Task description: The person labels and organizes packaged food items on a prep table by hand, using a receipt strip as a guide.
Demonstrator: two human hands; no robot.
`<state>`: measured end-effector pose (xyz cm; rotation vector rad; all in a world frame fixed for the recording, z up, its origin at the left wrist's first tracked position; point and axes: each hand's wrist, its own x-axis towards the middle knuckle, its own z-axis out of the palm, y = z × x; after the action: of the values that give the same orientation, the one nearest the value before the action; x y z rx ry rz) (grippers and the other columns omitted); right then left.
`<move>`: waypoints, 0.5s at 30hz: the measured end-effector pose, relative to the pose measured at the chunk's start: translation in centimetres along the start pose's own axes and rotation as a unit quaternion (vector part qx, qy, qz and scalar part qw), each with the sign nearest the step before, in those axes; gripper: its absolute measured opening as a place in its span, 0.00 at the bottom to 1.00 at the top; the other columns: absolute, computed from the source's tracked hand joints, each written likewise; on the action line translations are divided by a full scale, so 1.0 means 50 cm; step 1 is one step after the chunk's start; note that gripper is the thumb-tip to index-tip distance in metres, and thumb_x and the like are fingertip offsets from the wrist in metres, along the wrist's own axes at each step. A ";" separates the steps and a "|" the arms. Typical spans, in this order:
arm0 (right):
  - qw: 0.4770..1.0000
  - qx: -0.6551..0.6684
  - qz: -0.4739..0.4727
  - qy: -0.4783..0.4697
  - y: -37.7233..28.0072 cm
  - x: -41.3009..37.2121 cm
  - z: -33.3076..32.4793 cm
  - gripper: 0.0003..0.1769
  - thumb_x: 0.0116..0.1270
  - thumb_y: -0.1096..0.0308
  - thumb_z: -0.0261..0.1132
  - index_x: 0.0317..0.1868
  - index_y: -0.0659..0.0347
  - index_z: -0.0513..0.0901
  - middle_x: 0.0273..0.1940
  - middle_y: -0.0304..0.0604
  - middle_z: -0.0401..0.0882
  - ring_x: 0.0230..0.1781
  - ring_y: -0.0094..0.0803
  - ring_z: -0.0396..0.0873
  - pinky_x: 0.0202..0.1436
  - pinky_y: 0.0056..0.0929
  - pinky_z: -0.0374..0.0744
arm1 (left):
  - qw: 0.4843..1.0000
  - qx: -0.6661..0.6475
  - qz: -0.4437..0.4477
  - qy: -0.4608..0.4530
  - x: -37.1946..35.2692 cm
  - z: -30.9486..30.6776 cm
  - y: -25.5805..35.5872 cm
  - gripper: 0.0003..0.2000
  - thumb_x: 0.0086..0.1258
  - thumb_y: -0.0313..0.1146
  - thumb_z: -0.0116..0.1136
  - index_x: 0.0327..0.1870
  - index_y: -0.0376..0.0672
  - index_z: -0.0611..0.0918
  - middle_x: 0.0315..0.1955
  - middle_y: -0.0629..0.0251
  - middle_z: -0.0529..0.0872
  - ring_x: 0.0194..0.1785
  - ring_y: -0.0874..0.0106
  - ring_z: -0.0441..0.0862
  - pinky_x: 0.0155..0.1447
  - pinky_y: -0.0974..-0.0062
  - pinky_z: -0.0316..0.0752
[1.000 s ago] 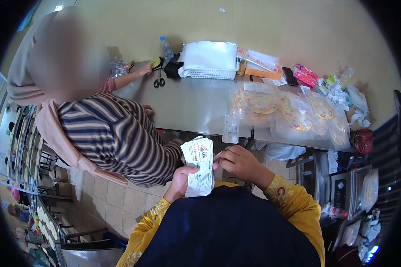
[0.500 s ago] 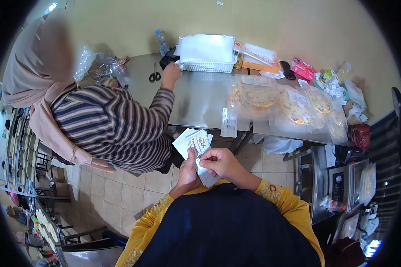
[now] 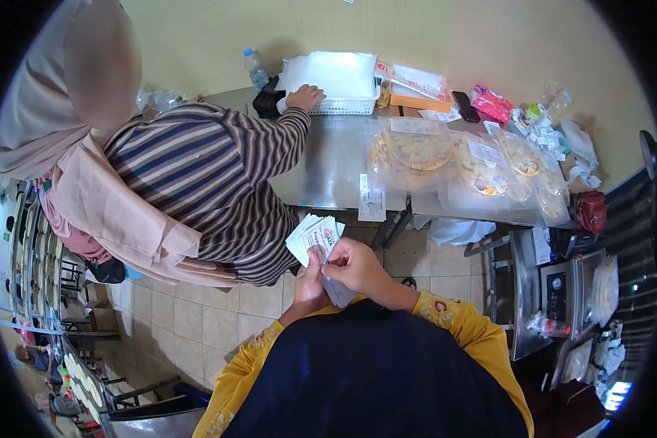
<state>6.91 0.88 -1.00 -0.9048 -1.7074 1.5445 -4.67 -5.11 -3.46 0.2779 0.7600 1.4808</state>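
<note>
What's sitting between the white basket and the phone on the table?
In the head view, mainly an orange box, with a printed paper at its near side.

Smooth paper cards [image 3: 314, 237] fill the left hand [image 3: 309, 290]; ahead of it stretches a glossy metal table [image 3: 330, 160] bearing a plastic basket [image 3: 347, 108]. Shiny, clear plastic bags [image 3: 445, 179] lie beyond the right hand [image 3: 361, 269], matt striped cloth [image 3: 204, 175] left of both.

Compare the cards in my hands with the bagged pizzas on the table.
Your left hand and right hand hold the cards; the bagged pizzas lie on the table. The cards are rectangular and opaque; the pizzas are round, in see-through bags. Both bear print, the pizzas on bag labels.
</note>
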 end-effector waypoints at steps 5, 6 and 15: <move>0.993 -0.115 -0.015 0.036 0.004 0.004 -0.023 0.19 0.46 0.65 0.75 0.31 0.64 0.74 0.25 0.40 0.76 0.25 0.23 0.75 0.30 0.23 0.74 | 0.999 0.031 -0.019 -0.008 0.005 -0.009 0.002 0.27 0.71 0.53 0.35 0.62 0.41 0.63 0.55 0.55 0.72 0.58 0.61 0.70 0.62 0.59 0.64; 0.989 -0.132 -0.036 0.057 0.010 0.003 -0.025 0.20 0.45 0.64 0.75 0.31 0.64 0.74 0.25 0.40 0.76 0.25 0.24 0.75 0.31 0.24 0.75 | 0.999 0.027 -0.032 -0.011 0.007 -0.010 0.000 0.27 0.71 0.53 0.35 0.62 0.41 0.63 0.55 0.55 0.72 0.59 0.60 0.70 0.62 0.58 0.64; 0.986 0.057 0.154 0.012 0.096 0.008 -0.081 0.21 0.44 0.69 0.76 0.38 0.67 0.78 0.28 0.41 0.79 0.27 0.22 0.77 0.33 0.22 0.76 | 0.998 0.040 -0.021 0.044 0.030 -0.005 -0.014 0.25 0.73 0.49 0.39 0.63 0.41 0.63 0.53 0.57 0.74 0.55 0.62 0.74 0.59 0.60 0.68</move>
<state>10.37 3.73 -5.39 -1.1638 -1.4968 1.8032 -4.41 -3.85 -4.51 0.2560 0.8924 1.4326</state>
